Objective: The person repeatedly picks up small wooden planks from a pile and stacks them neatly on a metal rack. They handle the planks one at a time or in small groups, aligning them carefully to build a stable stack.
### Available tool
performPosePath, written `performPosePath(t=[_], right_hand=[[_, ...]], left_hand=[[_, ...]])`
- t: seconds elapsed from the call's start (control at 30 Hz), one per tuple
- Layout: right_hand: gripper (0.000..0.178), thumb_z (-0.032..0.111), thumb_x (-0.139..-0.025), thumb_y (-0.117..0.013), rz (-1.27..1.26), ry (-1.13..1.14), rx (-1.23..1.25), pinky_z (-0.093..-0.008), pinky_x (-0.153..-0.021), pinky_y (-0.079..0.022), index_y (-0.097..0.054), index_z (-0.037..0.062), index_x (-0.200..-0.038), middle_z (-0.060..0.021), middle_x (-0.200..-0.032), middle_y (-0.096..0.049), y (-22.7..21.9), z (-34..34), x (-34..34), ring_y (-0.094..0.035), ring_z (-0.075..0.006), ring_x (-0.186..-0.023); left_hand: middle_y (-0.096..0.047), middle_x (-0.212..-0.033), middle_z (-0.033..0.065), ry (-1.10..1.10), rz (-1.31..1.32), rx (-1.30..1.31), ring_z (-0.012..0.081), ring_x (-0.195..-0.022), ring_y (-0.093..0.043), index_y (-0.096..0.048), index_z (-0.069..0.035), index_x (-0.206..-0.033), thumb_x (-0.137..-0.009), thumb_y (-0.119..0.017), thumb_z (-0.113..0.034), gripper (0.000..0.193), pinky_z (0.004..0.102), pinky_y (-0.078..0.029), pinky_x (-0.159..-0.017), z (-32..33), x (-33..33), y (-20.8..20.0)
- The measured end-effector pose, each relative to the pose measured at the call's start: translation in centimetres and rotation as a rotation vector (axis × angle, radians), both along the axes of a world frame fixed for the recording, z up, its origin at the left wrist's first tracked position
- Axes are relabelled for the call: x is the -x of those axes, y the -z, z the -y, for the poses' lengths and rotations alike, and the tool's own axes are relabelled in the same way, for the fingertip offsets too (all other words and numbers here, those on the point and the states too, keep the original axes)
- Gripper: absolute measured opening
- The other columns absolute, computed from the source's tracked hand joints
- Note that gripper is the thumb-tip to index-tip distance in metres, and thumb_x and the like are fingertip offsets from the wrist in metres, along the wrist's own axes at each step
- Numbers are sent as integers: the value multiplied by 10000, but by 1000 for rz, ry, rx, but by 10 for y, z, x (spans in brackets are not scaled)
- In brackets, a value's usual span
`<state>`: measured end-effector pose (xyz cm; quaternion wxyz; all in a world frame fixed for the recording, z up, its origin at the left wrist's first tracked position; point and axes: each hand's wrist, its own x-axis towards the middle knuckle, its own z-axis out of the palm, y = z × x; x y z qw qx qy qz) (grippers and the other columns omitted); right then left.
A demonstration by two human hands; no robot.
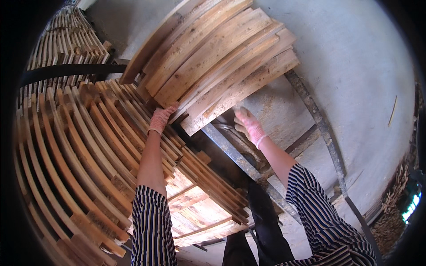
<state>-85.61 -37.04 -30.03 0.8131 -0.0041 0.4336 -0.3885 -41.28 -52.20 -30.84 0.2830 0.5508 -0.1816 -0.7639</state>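
Observation:
A pile of rough wooden boards (pixel 217 57) lies slantwise at the top centre, its near ends toward me. My left hand (pixel 162 119), in a pink knitted glove, is closed on the near end of a board at the pile's lower left; its fingertips are partly hidden. My right hand (pixel 249 126), in a similar glove with pale fingertips, hovers just below the lower edge of the nearest board (pixel 242 95). Its fingers are bent and apart, with nothing visible in them. Beneath that hand runs a blue metal rail (pixel 233 148).
Rows of stacked wooden panels (pixel 84 142) fill the left side, and more stacks (pixel 71 40) stand farther back. A dark metal bar (pixel 319 119) curves down the right over the grey floor (pixel 359 75). A dark strap-like bar (pixel 75 69) crosses at the upper left.

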Motion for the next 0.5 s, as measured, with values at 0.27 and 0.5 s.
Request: performPosePath(t=[0.27,0.5], right_hand=[[971,547,-801,-791,83,634,-203,-530,-1176,-391,-336,78,-1520,-192,-1543,-417,112,9,83,-417,-339,-1420],[912,591,-864,-732,-153,294,-225,-490,-1097,-468,-340,151,-1560,-134,-1510,-478,106,-103,186,-533,-290,-1325]], left_hand=[[-503,-1499,197,177,485,-40,250,-1413,-453,-132,96,-1571,-1043,-527,-247,744,320,-295,-1196,-68,295,12],[-555,-1417,280,1121,783,-128,426,-1339,-516,-546,40,-1402,-729,-598,-878,1140,424,-405,-1119,-191,362,6]])
